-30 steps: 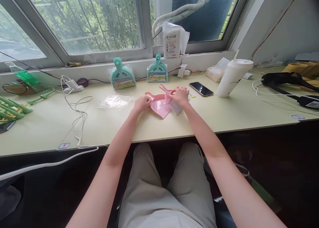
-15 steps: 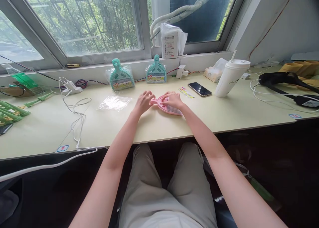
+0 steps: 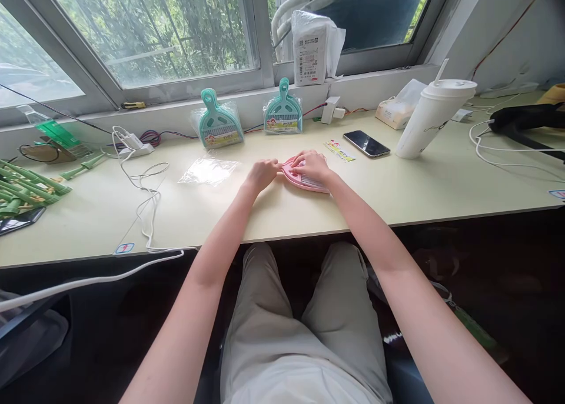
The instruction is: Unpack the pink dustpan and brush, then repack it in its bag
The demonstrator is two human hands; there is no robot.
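A pink dustpan with a brush nested in it lies on the desk, its handle pointing left. My left hand is closed round the handle end, which its fingers mostly hide. Over the wide part, my right hand bends its fingers onto the pink plastic and holds it. A flat clear plastic bag lies left of my left hand. Beyond my right hand is a yellow printed card. Two teal dustpan and brush sets in clear wrap, one on the left and one on the right, lean on the ledge.
A phone, a tilted white cup with a straw and a tissue pack stand to the right. White cables run across the left of the desk, near green bamboo-like pieces.
My left hand's fingers have closed more tightly round the pink handle. My right hand stays on the dustpan. The view has tilted down and turned slightly left.
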